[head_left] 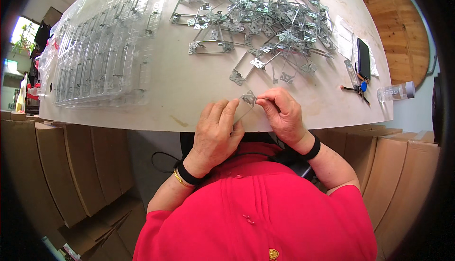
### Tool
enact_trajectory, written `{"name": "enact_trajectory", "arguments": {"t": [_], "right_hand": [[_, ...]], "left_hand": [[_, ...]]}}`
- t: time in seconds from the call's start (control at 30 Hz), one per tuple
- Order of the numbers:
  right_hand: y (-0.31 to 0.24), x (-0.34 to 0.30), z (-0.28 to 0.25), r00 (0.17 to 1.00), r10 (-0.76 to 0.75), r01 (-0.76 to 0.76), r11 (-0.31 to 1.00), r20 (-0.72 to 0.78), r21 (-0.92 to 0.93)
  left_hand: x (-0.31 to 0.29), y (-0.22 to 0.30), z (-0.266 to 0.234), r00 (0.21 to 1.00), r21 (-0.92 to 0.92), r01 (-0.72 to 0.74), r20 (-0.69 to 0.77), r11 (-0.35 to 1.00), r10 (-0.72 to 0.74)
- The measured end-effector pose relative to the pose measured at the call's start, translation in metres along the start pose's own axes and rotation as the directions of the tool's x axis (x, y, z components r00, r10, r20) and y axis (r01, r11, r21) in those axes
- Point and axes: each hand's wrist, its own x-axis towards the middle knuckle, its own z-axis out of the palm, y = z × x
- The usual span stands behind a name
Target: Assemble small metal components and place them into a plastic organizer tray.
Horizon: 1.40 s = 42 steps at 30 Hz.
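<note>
Close to the table's near edge, a small grey metal bracket point(249, 98) with holes and a thin rod is held between my two hands. My left hand point(215, 130) has its fingers closed around the rod side of it. Thumb and forefinger of my right hand point(285, 119) pinch the bracket's right end. Just beyond my hands, a linked metal bracket frame point(236, 76) lies on the table, with a loose metal plate point(286, 77) to its right. Farther off is a tangled pile of similar metal brackets point(279, 19).
Stacked clear plastic trays point(102, 59) with bracket pieces cover the table's left. At the right are a black phone-like case point(363, 58), keys with a blue tag point(363, 87), and a clear bottle point(397, 91) lying by the edge. Cardboard boxes point(76, 171) stand below both sides.
</note>
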Motion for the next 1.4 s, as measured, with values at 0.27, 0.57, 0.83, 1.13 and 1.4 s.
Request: {"name": "enact_trajectory", "arguments": {"t": [0.27, 0.57, 0.83, 1.13, 1.4], "right_hand": [[0.0015, -0.0001, 0.0006, 0.997, -0.069, 0.068, 0.997, -0.025, -0.042], [-0.0011, -0.0024, -0.0027, 0.984, -0.162, 0.159, 0.986, -0.081, -0.044], [0.001, -0.0014, -0.0008, 0.994, -0.058, 0.057, 0.998, -0.098, -0.011], [0.0028, -0.0005, 0.002, 0.997, -0.01, 0.008, 1.0, -0.08, -0.024], [0.0015, 0.0009, 0.0011, 0.998, 0.026, -0.028, 0.999, -0.06, -0.039]], "left_hand": [[0.0012, -0.0003, 0.0001, 1.0, -0.004, -0.023, -0.009, 1.0, 0.023], [0.0022, 0.0013, -0.0021, 1.0, -0.021, -0.007, 0.003, 1.0, 0.007], [0.0012, 0.0033, -0.0011, 0.999, -0.1, -0.03, 0.028, 0.995, 0.033], [0.0017, 0.0048, -0.0011, 0.998, -0.099, -0.037, 0.047, 0.994, 0.041], [0.0022, 0.0052, -0.0014, 0.998, -0.109, -0.036, 0.047, 0.993, 0.041]]}}
